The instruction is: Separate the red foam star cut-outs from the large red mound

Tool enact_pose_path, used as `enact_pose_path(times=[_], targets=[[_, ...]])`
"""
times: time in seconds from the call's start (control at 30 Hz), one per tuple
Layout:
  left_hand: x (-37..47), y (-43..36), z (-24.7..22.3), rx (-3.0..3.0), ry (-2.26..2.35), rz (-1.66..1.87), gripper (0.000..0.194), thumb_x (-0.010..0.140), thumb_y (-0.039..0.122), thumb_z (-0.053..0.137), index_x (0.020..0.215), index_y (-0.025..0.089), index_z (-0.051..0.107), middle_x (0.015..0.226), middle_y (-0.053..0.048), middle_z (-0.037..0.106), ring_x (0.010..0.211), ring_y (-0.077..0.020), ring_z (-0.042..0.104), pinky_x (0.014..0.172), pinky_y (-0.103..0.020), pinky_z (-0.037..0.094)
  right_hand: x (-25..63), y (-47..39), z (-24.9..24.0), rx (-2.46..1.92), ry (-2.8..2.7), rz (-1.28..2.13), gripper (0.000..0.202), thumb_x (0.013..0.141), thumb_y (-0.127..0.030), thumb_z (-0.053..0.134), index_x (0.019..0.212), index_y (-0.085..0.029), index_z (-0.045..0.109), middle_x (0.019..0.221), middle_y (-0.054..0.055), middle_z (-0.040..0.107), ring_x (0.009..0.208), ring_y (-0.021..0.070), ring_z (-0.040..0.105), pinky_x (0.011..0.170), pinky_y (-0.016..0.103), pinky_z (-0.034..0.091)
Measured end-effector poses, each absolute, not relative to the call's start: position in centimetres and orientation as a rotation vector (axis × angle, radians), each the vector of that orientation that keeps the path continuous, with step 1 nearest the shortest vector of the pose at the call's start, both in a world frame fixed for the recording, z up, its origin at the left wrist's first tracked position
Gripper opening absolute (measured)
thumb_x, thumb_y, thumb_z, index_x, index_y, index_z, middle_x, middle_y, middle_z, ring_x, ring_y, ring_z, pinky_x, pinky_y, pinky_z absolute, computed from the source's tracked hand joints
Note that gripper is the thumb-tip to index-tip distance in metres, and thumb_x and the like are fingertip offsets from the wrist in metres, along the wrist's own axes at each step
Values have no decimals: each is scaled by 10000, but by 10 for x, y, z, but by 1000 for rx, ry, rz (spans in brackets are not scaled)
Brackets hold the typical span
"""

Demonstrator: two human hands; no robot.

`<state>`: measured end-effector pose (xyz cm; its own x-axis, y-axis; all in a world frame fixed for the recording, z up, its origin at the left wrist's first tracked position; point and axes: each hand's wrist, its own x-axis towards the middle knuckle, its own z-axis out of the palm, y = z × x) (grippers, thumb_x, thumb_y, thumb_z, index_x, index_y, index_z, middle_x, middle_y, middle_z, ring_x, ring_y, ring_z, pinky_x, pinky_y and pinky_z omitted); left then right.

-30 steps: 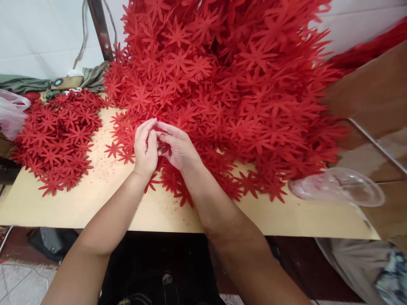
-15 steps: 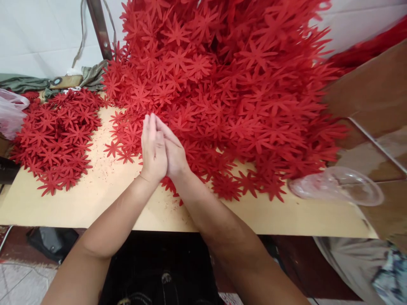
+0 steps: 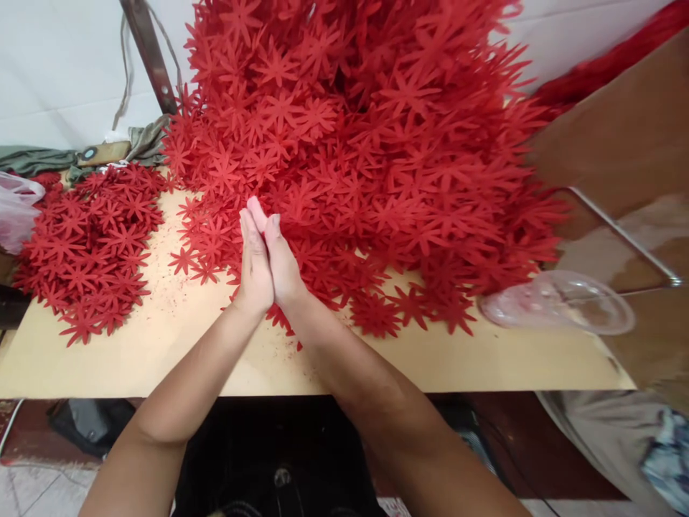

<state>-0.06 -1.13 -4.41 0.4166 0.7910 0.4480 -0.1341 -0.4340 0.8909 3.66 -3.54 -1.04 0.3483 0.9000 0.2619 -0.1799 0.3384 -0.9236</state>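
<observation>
My left hand (image 3: pixel 255 269) and my right hand (image 3: pixel 283 266) are pressed palm to palm above the table (image 3: pixel 177 359). Both have straight fingers pointing away from me. Whether anything lies between the palms is hidden. Just beyond and beside them rises a large heap of red, many-petalled flower-shaped cutouts (image 3: pixel 344 179). A few of these cutouts lie under my wrists. To the left sits a smaller pile of darker red cutouts (image 3: pixel 91 248).
Clear plastic container (image 3: pixel 608 305) lies on its side at the table's right edge, against a brown cardboard box (image 3: pixel 619 165). At left are a plastic bag (image 3: pixel 16 212) and green cloth (image 3: pixel 40 159). A metal post (image 3: pixel 148 54) stands behind. Red crumbs dot the tabletop.
My palms have slid against each other, and the right hand has shifted slightly, its fingers less overlapped by the left. The whole view has shifted a little. Both piles look the same.
</observation>
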Motion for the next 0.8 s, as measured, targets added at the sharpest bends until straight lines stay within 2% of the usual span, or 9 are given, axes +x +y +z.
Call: enact_pose_path(times=[0.13,0.2,0.33,0.4,0.47,0.6,0.7,0.8], targets=[[3,-38,-37,1639,714,1074,566,884,544,263,1394,303,314,1536,-14,223,1438,-185,92,1201,-422,93,56,-34,-11,-982,-835,796,707,823,-677,237,1370,-251,371,1478,5,325,1436,152,151,1189,386,115],[1,-43,-33,1659,676,996,554,879,542,303,1381,310,327,1528,-26,249,1433,-191,137,1188,-432,141,64,-35,-8,-1001,-796,768,656,852,-635,212,1338,-241,411,1438,12,388,1418,146,219,1179,385,142],[1,-37,-24,1625,585,956,479,860,520,407,1272,283,471,1411,-56,458,1349,-196,372,1120,-413,321,77,-35,1,-971,-633,788,629,875,-607,128,1215,-244,514,1254,36,576,1284,157,456,1100,405,316],[2,-30,-22,1579,590,999,444,838,510,467,1191,250,537,1306,-73,562,1248,-193,499,1079,-403,375,81,-34,4,-956,-575,797,654,855,-643,118,1130,-241,554,1175,54,625,1201,169,528,1017,391,413],[3,-23,-20,1542,597,1034,409,786,487,564,1101,227,583,1213,-72,625,1164,-188,565,1045,-387,410,84,-34,6,-966,-549,810,685,821,-694,140,1062,-218,569,1127,77,641,1125,180,572,921,357,483],[-1,-11,-18,1396,679,1054,356,676,451,690,910,194,611,969,-32,690,892,-143,653,871,-319,522,81,-37,9,-1001,-502,840,630,790,-711,250,930,-192,580,1003,77,655,973,153,619,795,277,524],[-10,-3,-15,1227,769,1085,327,665,457,693,806,186,579,787,18,663,639,-78,609,680,-246,545,70,-40,10,-972,-573,808,418,772,-591,474,872,-200,582,938,42,644,912,127,616,791,254,519],[-19,0,-11,1146,775,1084,336,700,500,648,782,181,575,737,13,653,626,-83,607,653,-237,542,61,-40,6,-989,-719,810,324,677,-422,666,910,-215,579,923,21,625,864,129,605,793,267,523]])
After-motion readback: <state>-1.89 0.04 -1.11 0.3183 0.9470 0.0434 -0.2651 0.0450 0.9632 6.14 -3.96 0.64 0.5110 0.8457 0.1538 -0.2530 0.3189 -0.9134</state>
